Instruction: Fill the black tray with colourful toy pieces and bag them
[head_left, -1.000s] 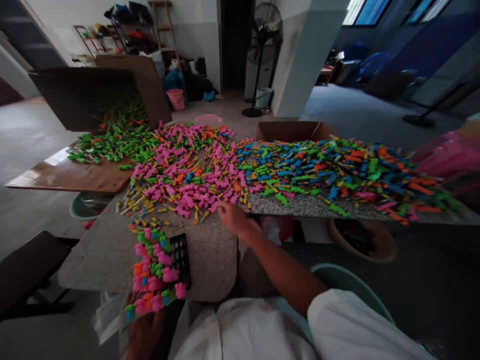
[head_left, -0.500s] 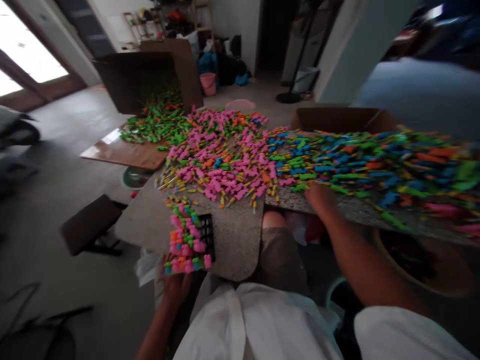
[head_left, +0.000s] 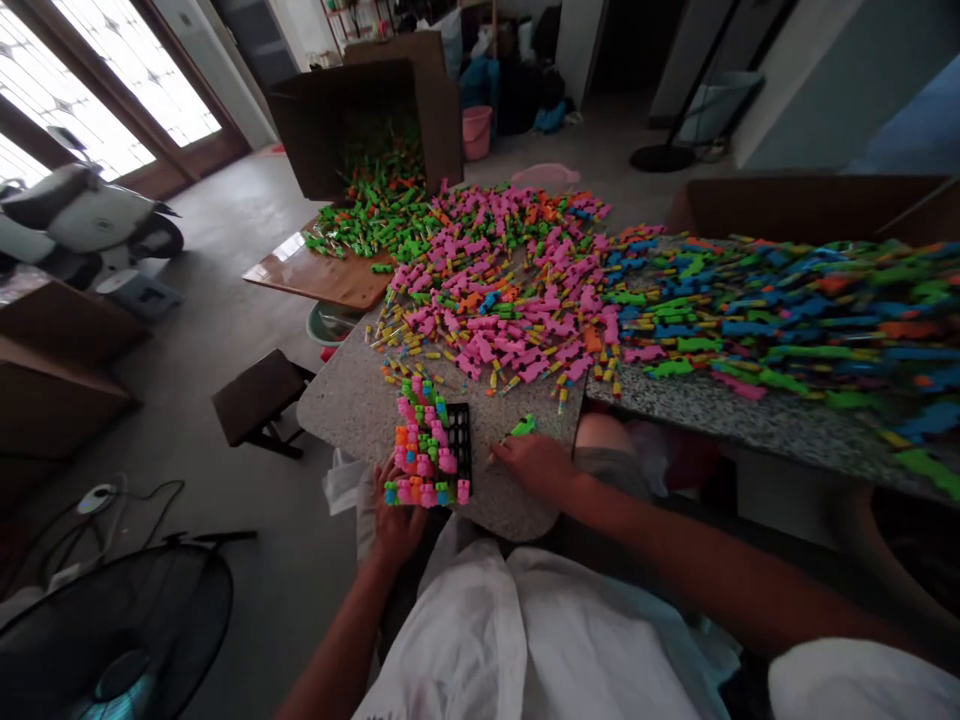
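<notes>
A black gridded rack [head_left: 459, 450] rests on the near part of the stone-topped table, with pink, green, orange and blue plastic figures [head_left: 424, 460] standing in rows on its left and near side. My left hand [head_left: 397, 525] grips the rack's near left corner, its fingers partly hidden by the figures. To the right of the rack, my right hand [head_left: 536, 468] is low over the tabletop, fingers pinched. A small green plastic figure [head_left: 524, 426] shows just past those fingers and seems held by its stick end.
Loose pink figures [head_left: 517, 300] spread over the table [head_left: 337, 400]; blue and green ones [head_left: 735, 320] line the right side. A tipped cardboard box [head_left: 442, 120] spills green pieces at the back. A stool [head_left: 259, 395] and a fan [head_left: 120, 640] stand on the left.
My right hand has come from the front edge of the right-hand pile to beside the rack, bringing a green figure. My left hand stays at the rack. The view has swung left.
</notes>
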